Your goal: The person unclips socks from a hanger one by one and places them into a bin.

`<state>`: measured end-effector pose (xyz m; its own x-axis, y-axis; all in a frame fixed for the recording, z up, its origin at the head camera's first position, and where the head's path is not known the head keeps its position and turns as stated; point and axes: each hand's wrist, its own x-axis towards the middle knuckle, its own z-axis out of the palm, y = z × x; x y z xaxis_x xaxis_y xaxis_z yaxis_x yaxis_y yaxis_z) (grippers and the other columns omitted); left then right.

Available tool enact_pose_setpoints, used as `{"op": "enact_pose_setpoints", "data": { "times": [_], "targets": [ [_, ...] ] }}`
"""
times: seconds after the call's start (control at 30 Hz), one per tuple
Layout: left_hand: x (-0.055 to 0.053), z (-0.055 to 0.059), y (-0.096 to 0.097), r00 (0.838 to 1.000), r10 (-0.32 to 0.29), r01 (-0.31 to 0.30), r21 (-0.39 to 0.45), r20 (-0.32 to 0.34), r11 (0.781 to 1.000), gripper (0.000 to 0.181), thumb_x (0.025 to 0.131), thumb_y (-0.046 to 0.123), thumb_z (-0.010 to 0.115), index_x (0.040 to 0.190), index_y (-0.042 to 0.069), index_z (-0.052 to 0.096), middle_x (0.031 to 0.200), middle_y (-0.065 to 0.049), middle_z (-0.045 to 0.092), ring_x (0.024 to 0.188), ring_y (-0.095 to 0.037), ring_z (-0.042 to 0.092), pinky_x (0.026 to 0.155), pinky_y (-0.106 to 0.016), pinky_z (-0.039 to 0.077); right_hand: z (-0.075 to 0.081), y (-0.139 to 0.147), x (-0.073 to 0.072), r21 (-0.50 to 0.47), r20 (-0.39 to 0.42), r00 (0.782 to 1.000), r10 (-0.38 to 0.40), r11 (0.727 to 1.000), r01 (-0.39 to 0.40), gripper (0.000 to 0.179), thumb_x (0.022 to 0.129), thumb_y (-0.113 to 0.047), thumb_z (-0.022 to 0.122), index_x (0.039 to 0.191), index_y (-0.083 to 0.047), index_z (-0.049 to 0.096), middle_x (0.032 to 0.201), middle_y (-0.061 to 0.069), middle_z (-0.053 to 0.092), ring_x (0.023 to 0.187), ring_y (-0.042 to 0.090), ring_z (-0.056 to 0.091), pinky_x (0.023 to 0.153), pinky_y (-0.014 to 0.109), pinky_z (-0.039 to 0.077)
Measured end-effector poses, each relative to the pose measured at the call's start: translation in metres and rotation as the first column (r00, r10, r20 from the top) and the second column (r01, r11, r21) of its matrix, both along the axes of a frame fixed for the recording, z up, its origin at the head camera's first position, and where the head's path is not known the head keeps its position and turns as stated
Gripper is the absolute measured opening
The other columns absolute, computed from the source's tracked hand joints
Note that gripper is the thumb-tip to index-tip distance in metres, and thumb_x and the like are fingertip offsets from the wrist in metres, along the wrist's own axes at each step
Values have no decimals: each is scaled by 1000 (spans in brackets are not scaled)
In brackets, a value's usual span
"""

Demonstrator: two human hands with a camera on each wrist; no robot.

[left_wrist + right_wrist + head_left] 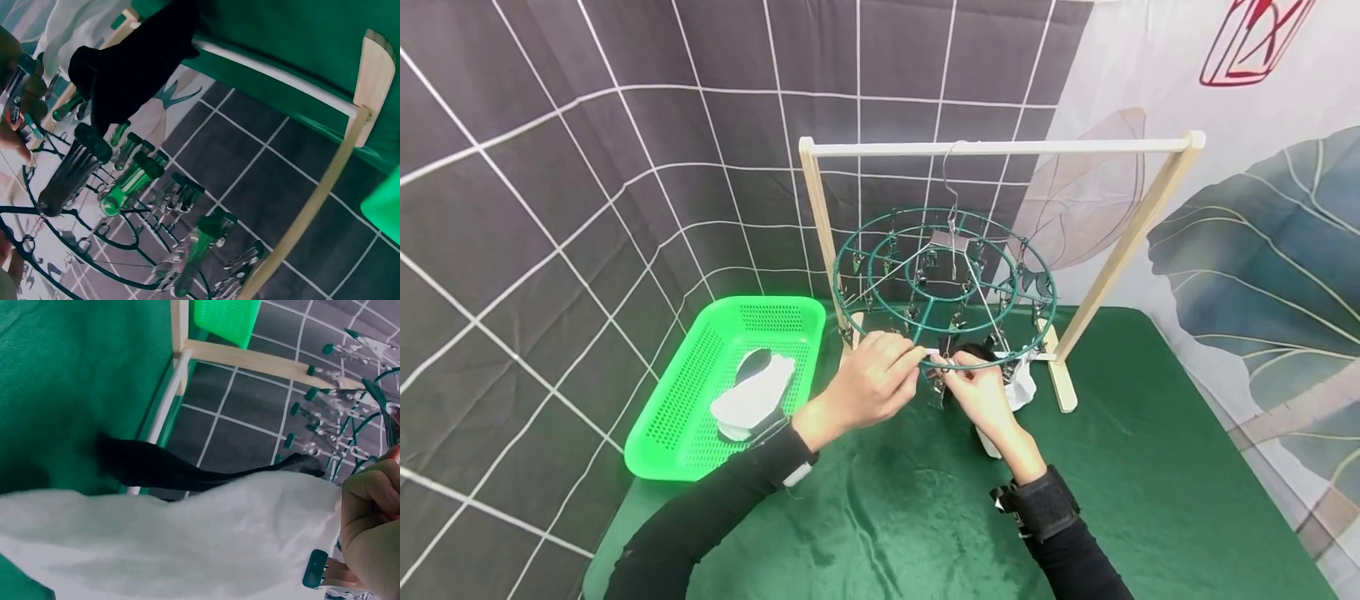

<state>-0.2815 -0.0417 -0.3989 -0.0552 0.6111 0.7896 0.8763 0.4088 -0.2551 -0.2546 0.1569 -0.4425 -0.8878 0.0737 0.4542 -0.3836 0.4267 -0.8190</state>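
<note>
A round green drying hanger point(1037, 329) with several metal clips hangs from a wooden rack. My left hand point(880, 375) is at its near rim, fingers curled and fingertips on the ring. Beside it my right hand point(981, 396) pinches a clip point(382, 415) with dark green grips; the right fingers point(375, 494) also show at the edge of the right wrist view. A black sock point(140, 62) hangs from the ring near the hands. Close by hangs a white sock point(169, 544), with a green-tipped clip point(317, 569) at its upper end. The hands partly hide both socks in the head view.
The rack's white top bar point(1000, 148) spans two wooden posts point(1127, 242). Left of it, a green plastic basket point(651, 429) holds a white cloth piece point(756, 400) with dark parts. A green cloth point(880, 517) covers the table; a grey grid curtain point(625, 167) hangs behind.
</note>
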Motion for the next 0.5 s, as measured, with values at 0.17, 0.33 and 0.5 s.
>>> {"op": "enact_pose_setpoints", "data": {
  "times": [0.17,0.33,0.5],
  "targets": [
    [-3,0,6,988,86,-84,-16,128,996,29,95,18,43,106,3,65,99,-10,60,90,-24,54,83,-37,45,4,-1,5,57,10,1000,-9,998,9,25,87,-13,65,65,-11,53,53,-3,36,47,8,32,47,25,27],
    [-9,-1,6,967,100,-105,9,235,994,24,95,17,45,98,4,66,92,-8,53,82,-23,47,76,-34,42,6,0,19,113,17,999,31,993,-32,13,86,-23,68,76,-15,66,54,-10,42,48,4,38,48,21,32],
    [-14,-5,2,949,54,-88,96,311,991,23,94,13,48,76,6,61,87,-8,48,82,-24,45,84,-38,39,7,16,43,-110,-269,963,-20,994,-10,17,84,2,65,69,-4,62,53,-8,40,45,3,34,40,22,26]
  ]
}}
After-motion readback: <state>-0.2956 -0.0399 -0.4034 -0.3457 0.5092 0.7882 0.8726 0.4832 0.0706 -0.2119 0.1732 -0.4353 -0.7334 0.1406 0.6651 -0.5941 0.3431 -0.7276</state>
